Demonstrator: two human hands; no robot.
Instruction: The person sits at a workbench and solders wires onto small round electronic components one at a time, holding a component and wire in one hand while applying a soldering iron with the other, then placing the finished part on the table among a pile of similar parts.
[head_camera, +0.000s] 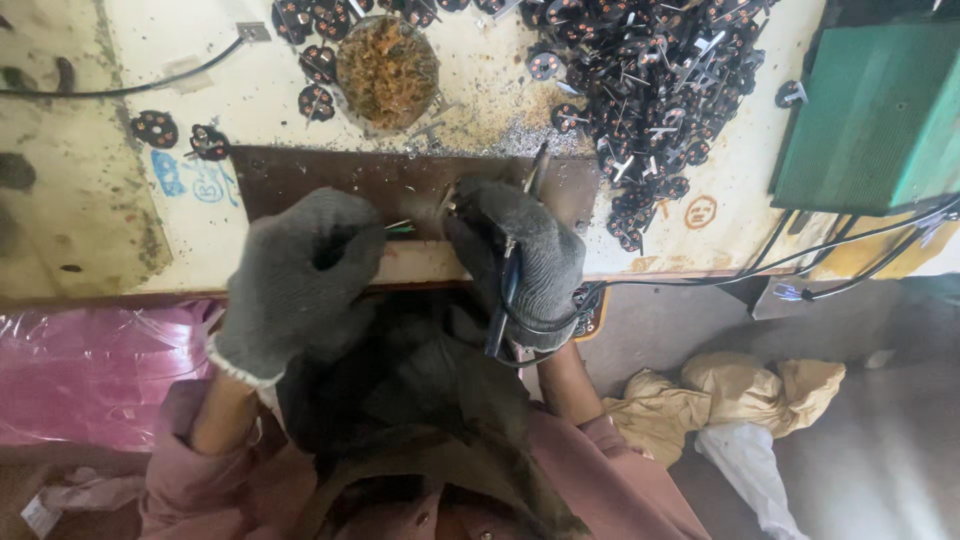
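Grey knit gloves cover both of my hands, working at the near edge of a dark brown plate set on a stained, cream-coloured bench. My left hand is clenched around a small bundle of thin wires, green and pale, whose tips poke out to the right of the fist. My right hand is grasping a soldering iron: its blue-black handle runs down through the palm towards me, and its metal tip rises at the far side of the glove, just past the knuckles. The wire ends lie between the two hands, near the right glove; I cannot tell whether the iron's tip touches them.

As for progress, I judge the work to be well along but far from finished. A big heap of small black round parts with metal pins lies at the far right of the bench, and a few more black parts are scattered at the far left. Whether those are done or waiting, I cannot tell. A round dish of brownish crumbs sits far centre, metal filings strewn around it. A green box stands at the far right, with dark cables running from it towards my right hand. Pink plastic sheet lies near left.
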